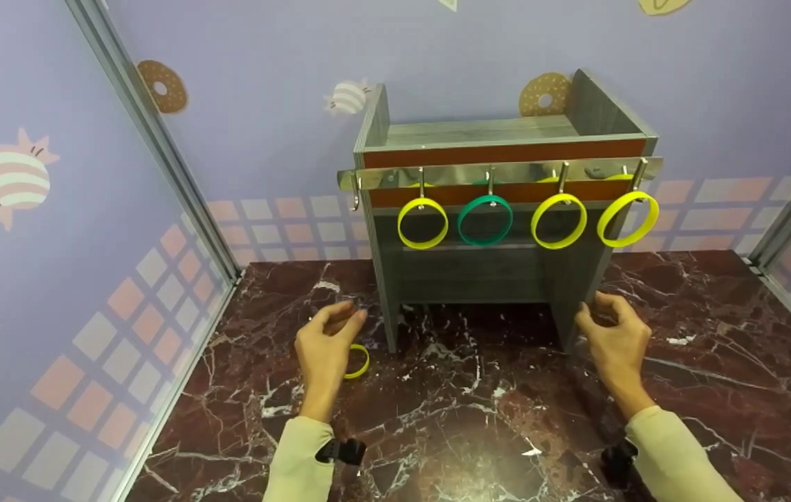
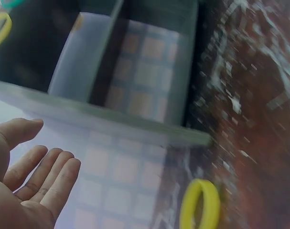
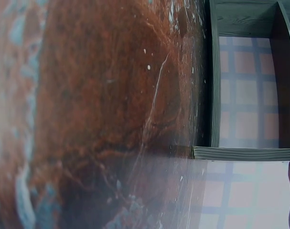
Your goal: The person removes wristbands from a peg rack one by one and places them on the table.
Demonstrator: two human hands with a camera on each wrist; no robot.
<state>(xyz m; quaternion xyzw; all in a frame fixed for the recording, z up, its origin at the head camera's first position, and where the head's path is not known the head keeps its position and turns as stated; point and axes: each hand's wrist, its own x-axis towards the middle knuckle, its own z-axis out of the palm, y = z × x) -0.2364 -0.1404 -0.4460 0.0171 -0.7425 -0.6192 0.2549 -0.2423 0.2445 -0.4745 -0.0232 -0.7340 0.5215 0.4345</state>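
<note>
My left hand [image 1: 327,345] hovers left of a small grey wooden shelf [image 1: 468,272], fingers loosely extended and nothing in them. A yellow ring [image 2: 210,205] lies on the table just beside that hand, partly hidden behind it in the head view. At the shelf's other side, my right hand [image 1: 616,338] has its fingertips at the right side panel; most of it falls outside the right wrist view. Along the shelf's front runs a metal hook rail [image 1: 458,175]. From its hooks hang a teal ring [image 1: 484,242] and three yellow rings, one yellow ring [image 1: 422,246] being leftmost.
The shelf stands on a dark red marbled table [image 1: 437,418], close to a lilac wall [image 1: 263,104] printed with sweets and squares. A metal corner post [image 1: 158,146] joins the left wall. The rail's ends stick out past the shelf's sides.
</note>
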